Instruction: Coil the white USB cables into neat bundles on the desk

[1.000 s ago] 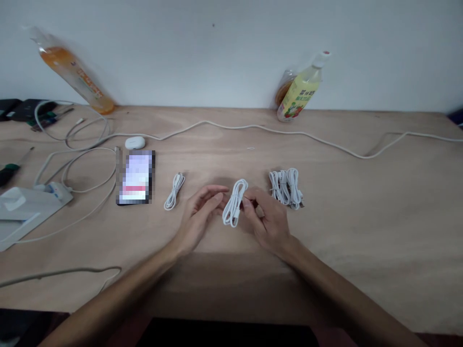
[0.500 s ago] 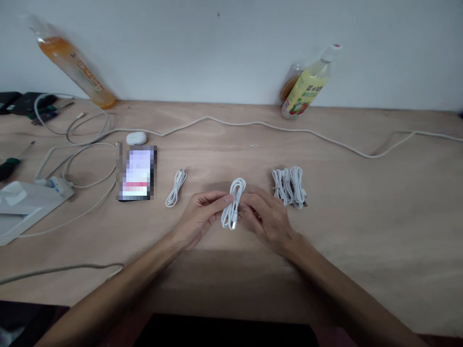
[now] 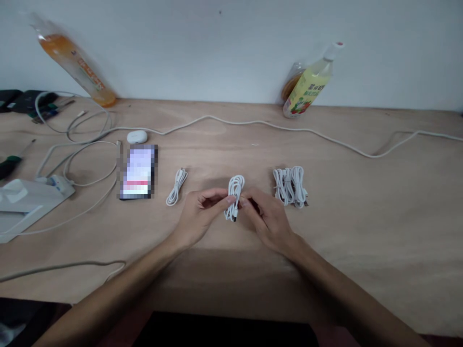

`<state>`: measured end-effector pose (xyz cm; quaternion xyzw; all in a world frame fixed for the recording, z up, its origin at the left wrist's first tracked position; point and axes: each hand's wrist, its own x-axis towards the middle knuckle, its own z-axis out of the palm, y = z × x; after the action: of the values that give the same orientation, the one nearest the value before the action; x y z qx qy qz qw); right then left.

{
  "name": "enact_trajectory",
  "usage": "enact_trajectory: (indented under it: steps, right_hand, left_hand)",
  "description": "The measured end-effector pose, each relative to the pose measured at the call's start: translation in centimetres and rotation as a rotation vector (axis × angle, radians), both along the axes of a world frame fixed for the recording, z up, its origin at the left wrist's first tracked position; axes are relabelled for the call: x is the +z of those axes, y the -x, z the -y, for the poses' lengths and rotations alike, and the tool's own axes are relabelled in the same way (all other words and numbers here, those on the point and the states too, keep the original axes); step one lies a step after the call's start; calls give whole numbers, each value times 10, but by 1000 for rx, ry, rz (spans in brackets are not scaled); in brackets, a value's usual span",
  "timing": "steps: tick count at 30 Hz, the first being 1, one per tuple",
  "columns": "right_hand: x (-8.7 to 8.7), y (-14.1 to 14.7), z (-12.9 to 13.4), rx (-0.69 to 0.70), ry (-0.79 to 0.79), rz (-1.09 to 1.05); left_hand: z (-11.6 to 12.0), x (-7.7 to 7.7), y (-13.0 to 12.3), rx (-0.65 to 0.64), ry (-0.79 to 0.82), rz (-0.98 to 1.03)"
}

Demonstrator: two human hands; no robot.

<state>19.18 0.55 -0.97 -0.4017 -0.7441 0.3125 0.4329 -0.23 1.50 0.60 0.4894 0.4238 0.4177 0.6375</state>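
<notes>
A coiled white USB cable [image 3: 236, 185] is held up between my two hands at the middle of the table, its plug end pointing down toward me. My left hand [image 3: 200, 212] is closed on its left side, thumb pressed over the middle of the bundle. At the right edge of the same coil, my right hand [image 3: 269, 214] pinches with thumb and index finger; the exact spot between the fingertips is hidden. One more coiled white cable [image 3: 177, 187] lies left of my left hand. Several bundled white cables [image 3: 289, 185] lie side by side beyond my right hand.
A phone [image 3: 138, 172] with a blurred screen and a white earbud case [image 3: 137, 137] lie to the left. Further left are a white power strip [image 3: 32, 205], loose cords and a screwdriver [image 3: 10, 164]. An orange bottle [image 3: 75, 67] and a yellow-labelled bottle [image 3: 309, 86] lean on the wall.
The coiled cable has turned a little in my fingers, its plug end now nearer my thumbs. My right thumb has moved up against the bundle. The cables on the table have stayed put.
</notes>
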Motion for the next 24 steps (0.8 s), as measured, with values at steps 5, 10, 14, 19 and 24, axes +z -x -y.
enact_trajectory:
  steps: [5, 10, 14, 19, 24]
  right_hand:
    - [1, 11, 6, -52, 223, -205]
    - [3, 22, 10, -110, 463, -455]
    - [8, 26, 12, -95, 748, -658]
    - [14, 20, 9, 15, 1079, -787]
    - [7, 14, 4, 29, 913, -643]
  left_hand:
    - [3, -3, -2, 83, -67, -67]
    - [9, -11, -7, 186, -189, -120]
    - [12, -14, -6, 222, -444, -267]
    - [12, -15, -2, 217, -691, -366]
    - [11, -6, -6, 207, -375, -328]
